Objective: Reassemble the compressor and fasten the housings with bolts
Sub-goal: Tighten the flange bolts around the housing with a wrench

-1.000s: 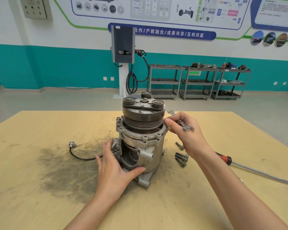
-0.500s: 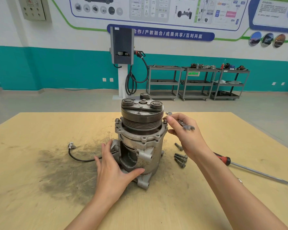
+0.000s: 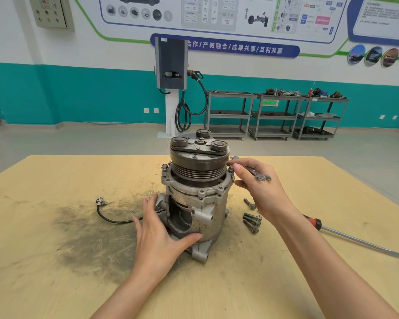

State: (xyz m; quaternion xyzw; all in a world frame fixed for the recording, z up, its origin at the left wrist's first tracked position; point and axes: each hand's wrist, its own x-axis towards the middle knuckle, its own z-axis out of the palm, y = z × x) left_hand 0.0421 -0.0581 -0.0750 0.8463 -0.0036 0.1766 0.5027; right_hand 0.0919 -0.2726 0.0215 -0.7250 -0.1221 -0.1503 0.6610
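Bracing the upright grey metal compressor [image 3: 197,194], the left hand [image 3: 158,236] is lying open-fingered; the right hand [image 3: 260,189] is gripping a steel spanner [image 3: 255,172], fingertips [image 3: 236,168] hiding a flange bolt [image 3: 230,168].

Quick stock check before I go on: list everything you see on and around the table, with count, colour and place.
compressor: 1, grey metal with dark pulley, upright at table centre
flange bolts: at least 2 seated, grey, on the compressor's upper flange, left and right
loose bolts: 4, grey, on table right of compressor
wrench: 1, silver, in right hand
screwdriver: 1, red-black handle, table right
cable: 1, black, table left of compressor
table: 1, tan, dark smudge at left
carts: 3, grey, back wall
charger: 1, grey, back wall
left hand: rests on compressor's lower housing
right hand: holds wrench, fingertips at right flange bolt
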